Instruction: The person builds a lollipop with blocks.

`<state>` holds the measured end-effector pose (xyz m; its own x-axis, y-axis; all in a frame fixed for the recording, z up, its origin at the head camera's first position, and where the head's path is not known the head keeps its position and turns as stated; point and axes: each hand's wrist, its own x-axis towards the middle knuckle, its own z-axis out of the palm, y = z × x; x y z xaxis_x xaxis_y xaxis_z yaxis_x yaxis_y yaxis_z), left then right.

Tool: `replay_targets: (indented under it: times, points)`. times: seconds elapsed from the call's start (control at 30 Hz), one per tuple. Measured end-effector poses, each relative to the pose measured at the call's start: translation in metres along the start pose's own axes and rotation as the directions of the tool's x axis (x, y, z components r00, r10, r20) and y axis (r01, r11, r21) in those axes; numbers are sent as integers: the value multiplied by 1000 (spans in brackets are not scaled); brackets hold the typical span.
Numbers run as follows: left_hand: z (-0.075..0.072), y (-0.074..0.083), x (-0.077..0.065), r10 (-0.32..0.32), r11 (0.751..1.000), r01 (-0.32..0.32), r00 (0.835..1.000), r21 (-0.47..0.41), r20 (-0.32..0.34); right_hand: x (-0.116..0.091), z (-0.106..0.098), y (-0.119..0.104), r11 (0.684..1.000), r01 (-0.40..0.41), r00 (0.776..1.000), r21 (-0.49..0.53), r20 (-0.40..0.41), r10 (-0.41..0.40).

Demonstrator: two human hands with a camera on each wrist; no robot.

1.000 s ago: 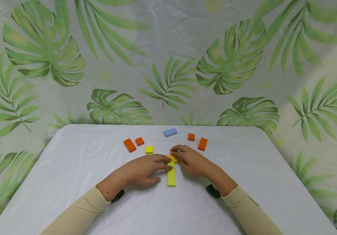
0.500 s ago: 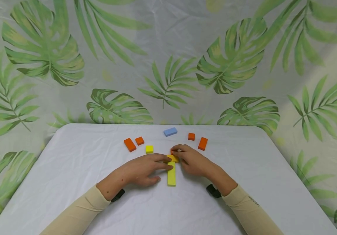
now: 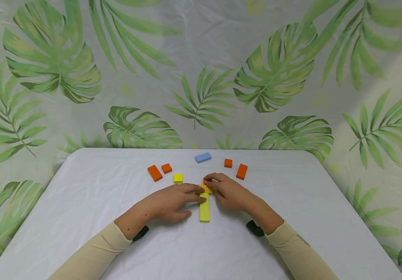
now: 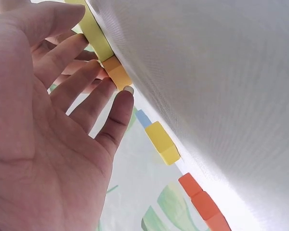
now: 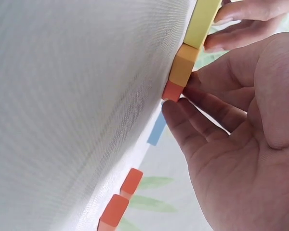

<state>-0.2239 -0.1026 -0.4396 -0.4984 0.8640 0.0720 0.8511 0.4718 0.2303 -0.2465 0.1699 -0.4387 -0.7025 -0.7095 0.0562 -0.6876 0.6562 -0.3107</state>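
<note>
In the head view, a long yellow-green block (image 3: 204, 212) lies lengthwise at the middle of the table, with an amber block (image 3: 208, 189) set crosswise at its far end. My left hand (image 3: 169, 202) reaches in from the left, its fingers extended and two fingertips resting on these blocks. Beyond the amber block is a small orange-red block (image 5: 172, 91), pinched between the thumb and fingers of my right hand (image 3: 230, 192). In the right wrist view it sits right against the amber block (image 5: 183, 65); from above, the fingers hide most of it.
On the white-covered table (image 3: 81, 214), a small yellow block (image 3: 178, 178) lies left of the hands. Further left are two orange-red blocks, one long (image 3: 155, 173) and one small (image 3: 166, 168). A blue block (image 3: 203, 157) lies at the back; another orange-red pair (image 3: 241, 172) is at right.
</note>
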Motion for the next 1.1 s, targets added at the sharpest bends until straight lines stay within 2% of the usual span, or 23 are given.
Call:
replay_targets:
  times: [0.5, 0.6, 0.73, 0.93, 1.1]
  points:
    - [2, -2, 1, 42, 999, -41, 997, 25, -58, 0, 3, 3, 1000, 12, 1000, -15, -11, -12]
    - [1, -3, 1, 28, 999, -25, 997, 37, -71, 0, 3, 2, 1000, 5, 1000, -16, -13, -5]
    - [-3, -7, 0, -45, 998, 51, 993, 46, -107, 0, 3, 2, 1000, 2, 1000, -19, -14, -2]
    - [-16, -17, -8, -173, 981, 185, 972, 65, -158, 0, 2, 1, 999, -6, 1000, -32, -12, 5]
    - [-25, -25, -14, -233, 968, 246, 955, 52, -182, 0, 2, 1, 999, -20, 1000, -33, -2, 20]
